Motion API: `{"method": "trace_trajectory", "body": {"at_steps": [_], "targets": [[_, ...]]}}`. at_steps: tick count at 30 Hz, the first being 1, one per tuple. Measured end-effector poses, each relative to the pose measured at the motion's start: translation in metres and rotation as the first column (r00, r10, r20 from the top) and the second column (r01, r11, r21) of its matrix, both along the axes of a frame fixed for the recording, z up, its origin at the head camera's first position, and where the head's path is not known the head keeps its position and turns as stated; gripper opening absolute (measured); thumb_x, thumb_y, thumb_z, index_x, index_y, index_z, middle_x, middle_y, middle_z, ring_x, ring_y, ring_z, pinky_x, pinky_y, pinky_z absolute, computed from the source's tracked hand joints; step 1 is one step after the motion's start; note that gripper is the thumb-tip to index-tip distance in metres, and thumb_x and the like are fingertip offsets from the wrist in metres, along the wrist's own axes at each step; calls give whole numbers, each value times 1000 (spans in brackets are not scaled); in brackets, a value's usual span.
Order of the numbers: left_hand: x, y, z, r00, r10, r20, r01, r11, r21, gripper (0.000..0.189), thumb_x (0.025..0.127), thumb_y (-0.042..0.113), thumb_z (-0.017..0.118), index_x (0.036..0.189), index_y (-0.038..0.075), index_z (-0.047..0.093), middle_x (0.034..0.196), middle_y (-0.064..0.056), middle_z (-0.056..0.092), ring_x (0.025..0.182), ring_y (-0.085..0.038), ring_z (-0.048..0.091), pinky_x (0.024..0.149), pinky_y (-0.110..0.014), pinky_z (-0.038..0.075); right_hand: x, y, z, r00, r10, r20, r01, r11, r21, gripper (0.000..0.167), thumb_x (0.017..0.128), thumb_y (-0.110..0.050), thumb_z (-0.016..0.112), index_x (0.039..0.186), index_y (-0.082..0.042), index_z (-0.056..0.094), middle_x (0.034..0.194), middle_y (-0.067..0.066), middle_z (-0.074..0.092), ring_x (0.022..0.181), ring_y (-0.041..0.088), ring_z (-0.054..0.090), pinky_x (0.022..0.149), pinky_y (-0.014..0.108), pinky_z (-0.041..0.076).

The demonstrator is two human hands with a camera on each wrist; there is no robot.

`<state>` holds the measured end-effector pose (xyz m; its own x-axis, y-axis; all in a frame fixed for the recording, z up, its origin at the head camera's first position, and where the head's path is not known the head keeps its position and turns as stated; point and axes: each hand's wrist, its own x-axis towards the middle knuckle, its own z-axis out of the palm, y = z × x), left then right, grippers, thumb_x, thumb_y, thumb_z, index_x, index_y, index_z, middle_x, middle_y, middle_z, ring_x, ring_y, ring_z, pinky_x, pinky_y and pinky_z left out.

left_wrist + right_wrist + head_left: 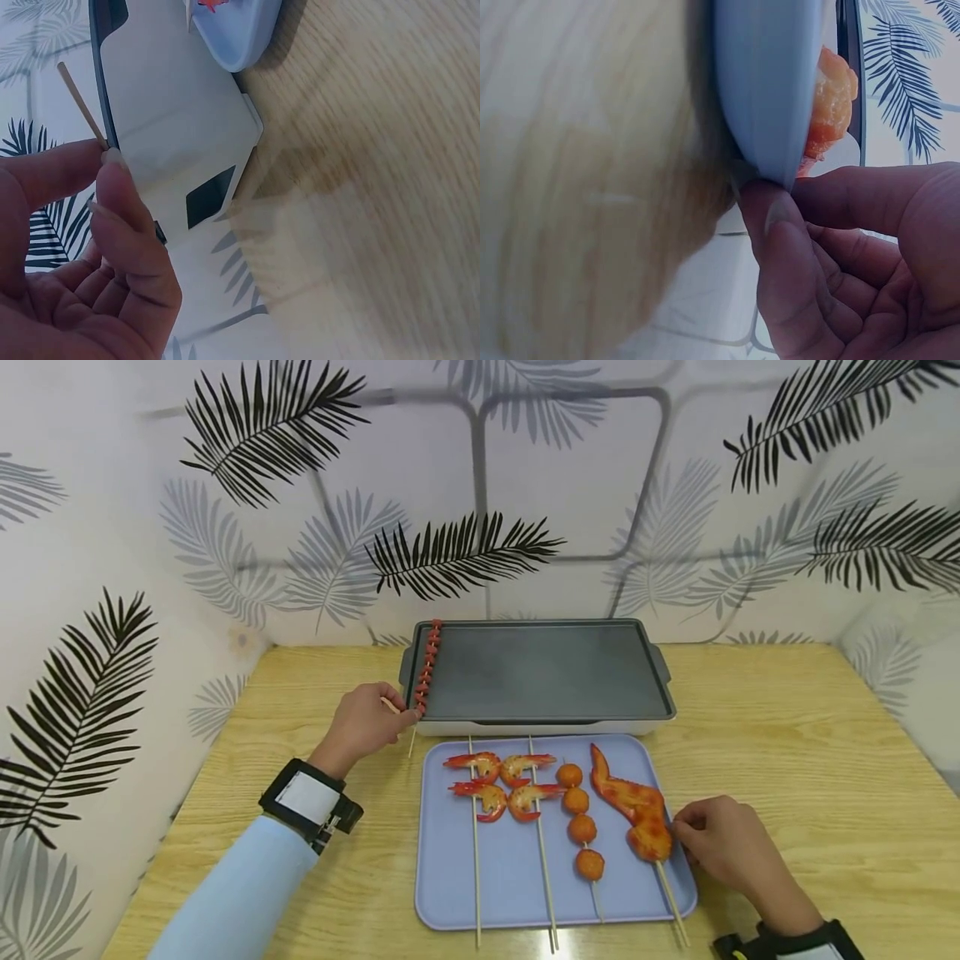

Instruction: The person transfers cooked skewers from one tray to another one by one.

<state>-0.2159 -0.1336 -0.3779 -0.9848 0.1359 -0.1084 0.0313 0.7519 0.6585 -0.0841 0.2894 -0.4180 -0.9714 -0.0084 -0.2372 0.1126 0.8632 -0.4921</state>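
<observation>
My left hand (369,720) pinches the stick of a skewer of small red pieces (429,664) at the griddle's front left corner. That skewer lies along the left side of the dark griddle (540,668). Seen from the left wrist, thumb and forefinger hold the thin wooden stick (79,101) near the griddle's white side (169,97). My right hand (723,843) grips the right rim of the light blue tray (517,868), beside a chicken wing skewer (637,806). In the right wrist view, the fingertips (780,214) sit on the tray edge (769,90).
Two shrimp skewers (480,789) (532,785) and a skewer of orange balls (582,828) lie on the tray, their sticks passing its front edge. Everything stands on a wooden table (780,718). A leaf-patterned wall covering (420,468) rises behind the griddle.
</observation>
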Motion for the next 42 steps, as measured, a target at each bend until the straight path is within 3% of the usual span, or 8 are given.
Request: {"method": "trace_trajectory", "body": {"at_steps": [7,11,17,21,25,36,42], "targets": [[2,4,3,1000,-23,17,23,999,-32,24,87,28,73,79,7,67,57,-1,65,55,-20,63,51,-29,38,2,0,1,1000,-5,6,5,1000,-4,15,90,-12,64,84,-3,75,68,-1,63,57,13,54,51,28,44],[4,8,4,999,-27,44,27,1000,-4,25,87,25,74,72,5,71,56,-1,64,52,-16,62,53,-29,45,1,1,2,1000,-10,18,10,1000,-3,15,90,-12,64,85,-3,75,69,-1,63,58,13,55,52,28,45],[4,8,4,992,-7,130,-12,989,144,22,89,15,71,84,-6,73,61,-4,66,54,-12,63,57,-26,54,-1,1,1,1000,-13,23,13,1000,-2,16,90,-13,64,86,-2,75,68,-1,63,59,13,55,52,28,45],[4,3,3,975,-18,223,-46,959,279,22,91,11,68,96,-10,72,69,-8,67,59,-11,63,62,-28,56,0,1,1,1000,-13,19,13,1000,-4,15,90,-12,64,86,-3,75,68,-1,63,58,13,55,52,28,44],[4,-1,3,962,-44,268,-56,933,356,23,94,8,62,103,-12,70,80,-12,68,62,-11,60,65,-27,56,0,0,1,1000,-13,14,13,1000,-1,15,90,-12,64,84,-3,75,67,-2,62,58,12,55,52,28,44],[10,1,7,969,-17,248,-92,903,419,26,98,9,58,110,-13,66,93,-20,69,67,-12,63,66,-25,55,0,0,2,1000,-13,14,13,1000,-5,15,90,-12,63,83,-4,74,63,-3,60,57,12,54,51,27,43],[27,3,10,975,-22,222,-80,895,439,25,99,10,57,110,-11,66,94,-21,68,70,-14,64,68,-28,55,1,1,2,1000,9,-15,-9,1000,-8,15,90,-11,64,82,-5,74,65,-4,62,56,11,55,51,27,43]]}}
